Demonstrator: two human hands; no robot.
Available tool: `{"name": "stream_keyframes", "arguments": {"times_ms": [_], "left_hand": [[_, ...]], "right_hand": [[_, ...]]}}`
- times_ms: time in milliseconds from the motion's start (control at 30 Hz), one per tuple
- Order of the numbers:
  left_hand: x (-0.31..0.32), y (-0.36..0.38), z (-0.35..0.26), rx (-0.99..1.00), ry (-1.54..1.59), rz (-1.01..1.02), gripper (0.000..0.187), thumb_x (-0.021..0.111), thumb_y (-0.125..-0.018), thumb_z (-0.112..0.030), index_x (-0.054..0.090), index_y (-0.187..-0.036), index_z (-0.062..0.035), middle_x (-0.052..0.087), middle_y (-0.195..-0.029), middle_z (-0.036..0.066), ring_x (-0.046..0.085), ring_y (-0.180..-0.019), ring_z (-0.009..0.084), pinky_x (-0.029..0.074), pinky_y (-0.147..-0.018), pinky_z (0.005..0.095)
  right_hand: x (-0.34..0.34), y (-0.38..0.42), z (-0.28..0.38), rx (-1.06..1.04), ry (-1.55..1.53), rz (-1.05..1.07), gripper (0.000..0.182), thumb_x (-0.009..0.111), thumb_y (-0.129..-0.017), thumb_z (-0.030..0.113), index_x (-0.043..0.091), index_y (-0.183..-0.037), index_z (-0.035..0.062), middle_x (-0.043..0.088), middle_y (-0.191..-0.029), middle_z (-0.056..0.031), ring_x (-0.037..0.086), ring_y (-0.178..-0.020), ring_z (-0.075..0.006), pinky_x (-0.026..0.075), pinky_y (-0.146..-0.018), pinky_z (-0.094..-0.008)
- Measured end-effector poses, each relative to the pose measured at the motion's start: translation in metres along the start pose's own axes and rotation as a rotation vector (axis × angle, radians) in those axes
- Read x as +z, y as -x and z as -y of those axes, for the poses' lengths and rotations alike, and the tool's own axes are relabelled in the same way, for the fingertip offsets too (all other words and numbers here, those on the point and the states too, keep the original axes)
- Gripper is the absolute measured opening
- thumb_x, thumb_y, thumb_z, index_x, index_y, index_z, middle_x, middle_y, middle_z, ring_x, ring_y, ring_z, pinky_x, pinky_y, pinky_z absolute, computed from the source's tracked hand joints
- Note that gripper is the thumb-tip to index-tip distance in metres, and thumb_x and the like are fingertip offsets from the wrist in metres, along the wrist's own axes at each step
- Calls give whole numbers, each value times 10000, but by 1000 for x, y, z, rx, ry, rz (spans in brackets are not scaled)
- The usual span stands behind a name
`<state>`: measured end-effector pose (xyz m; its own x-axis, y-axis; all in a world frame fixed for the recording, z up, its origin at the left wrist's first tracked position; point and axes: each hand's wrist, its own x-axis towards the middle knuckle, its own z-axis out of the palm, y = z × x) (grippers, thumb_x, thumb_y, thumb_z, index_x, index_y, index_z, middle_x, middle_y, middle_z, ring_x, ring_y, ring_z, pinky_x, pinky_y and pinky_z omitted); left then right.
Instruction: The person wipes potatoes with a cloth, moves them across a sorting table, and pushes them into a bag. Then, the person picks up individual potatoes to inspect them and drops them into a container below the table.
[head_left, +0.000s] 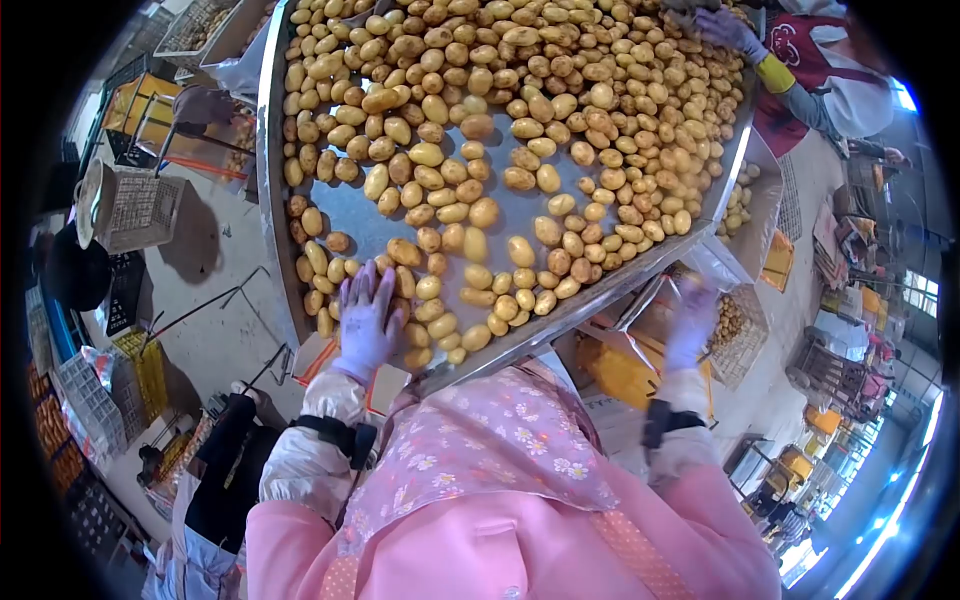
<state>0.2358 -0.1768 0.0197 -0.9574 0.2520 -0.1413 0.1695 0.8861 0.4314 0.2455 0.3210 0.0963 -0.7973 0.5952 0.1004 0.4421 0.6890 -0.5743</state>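
Many yellow-brown potatoes point(440, 180) lie spread over a metal sorting table point(352, 217), thickest toward the far side and right. My left hand point(368, 325), in a pale purple glove, rests at the near left among the potatoes. Its fingers are stretched out and hold nothing that shows. Beyond the near right edge, my right hand point(692, 325), gloved the same way, is above a lined crate point(745, 350) with small potatoes in it. Motion smears its fingers, and I cannot make out whether they hold anything.
At the far right, a co-worker's gloved hand point(730, 32) reaches over the potatoes. A yellow crate point(612, 372) stands below the near right edge. On the left floor are a plastic basket point(142, 207) and a thin metal frame point(215, 300). A raised metal rim point(560, 325) borders the table.
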Motion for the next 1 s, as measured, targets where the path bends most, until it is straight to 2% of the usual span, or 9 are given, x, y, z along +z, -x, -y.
{"name": "stream_keyframes", "arguments": {"times_ms": [100,200,267,300,400,533,600,800,1000], "left_hand": [[15,17,-19,6,30,-37,695,680,-847,-313,477,-1477,-105,395,-1550,201,335,-1452,415,139,-1214,600],[22,5,-58,322,180,42,585,682,-837,-305,570,-1372,-100,461,-1493,197,341,-1451,420,161,-1213,590],[29,-2,-86,441,259,194,557,677,-856,-270,587,-1392,-147,454,-1538,121,335,-1477,357,192,-1230,542],[36,-4,-89,502,268,209,551,673,-852,-266,587,-1381,-142,484,-1500,118,369,-1448,364,238,-1210,534],[31,-4,-65,471,198,254,523,655,-868,-278,605,-1376,-165,511,-1482,81,396,-1428,344,283,-1197,525],[2,30,-3,352,37,138,450,671,-856,-257,649,-1288,-131,578,-1353,93,519,-1278,350,410,-1090,509],[-11,44,26,209,79,100,425,667,-872,-240,659,-1282,-128,596,-1337,102,545,-1246,348,433,-1044,494],[-47,-83,36,-72,148,-324,334,625,-948,-173,672,-1265,-79,618,-1311,195,593,-1171,393,488,-935,433],[-10,-207,18,-131,-93,-268,597,619,-935,-354,486,-1481,-151,384,-1544,274,322,-1443,473,220,-1182,607]], "right_hand": [[-42,-36,-214,104,443,-420,633,700,-862,33,447,-1440,-13,535,-1374,-154,601,-1159,-307,479,-1036,-376],[3,-20,-8,142,-282,11,651,718,-855,47,445,-1444,1,468,-1450,-142,572,-1220,-314,465,-1054,-380],[74,-12,41,-474,263,149,690,721,-916,201,408,-1493,-11,431,-1518,-219,412,-1418,-342,311,-1187,-386],[139,9,25,-190,-240,332,697,727,-898,275,430,-1476,24,385,-1544,-243,358,-1450,-376,304,-1189,-463],[187,90,105,-653,693,592,684,520,-948,533,404,-1518,173,251,-1621,-238,181,-1508,-470,115,-1112,-792],[157,64,91,-1166,261,1080,736,584,-909,552,379,-1533,220,244,-1639,-153,183,-1505,-454,91,-1208,-663],[166,-17,111,-990,739,1116,802,598,-891,582,342,-1558,218,204,-1652,-171,179,-1509,-456,176,-1202,-639],[283,-86,214,-498,480,267,835,512,-920,685,290,-1559,197,225,-1624,-178,214,-1462,-494,232,-1106,-759],[224,30,176,-1053,277,792,617,582,-926,558,471,-1474,298,305,-1590,-104,197,-1495,-459,157,-1162,-716]]}}
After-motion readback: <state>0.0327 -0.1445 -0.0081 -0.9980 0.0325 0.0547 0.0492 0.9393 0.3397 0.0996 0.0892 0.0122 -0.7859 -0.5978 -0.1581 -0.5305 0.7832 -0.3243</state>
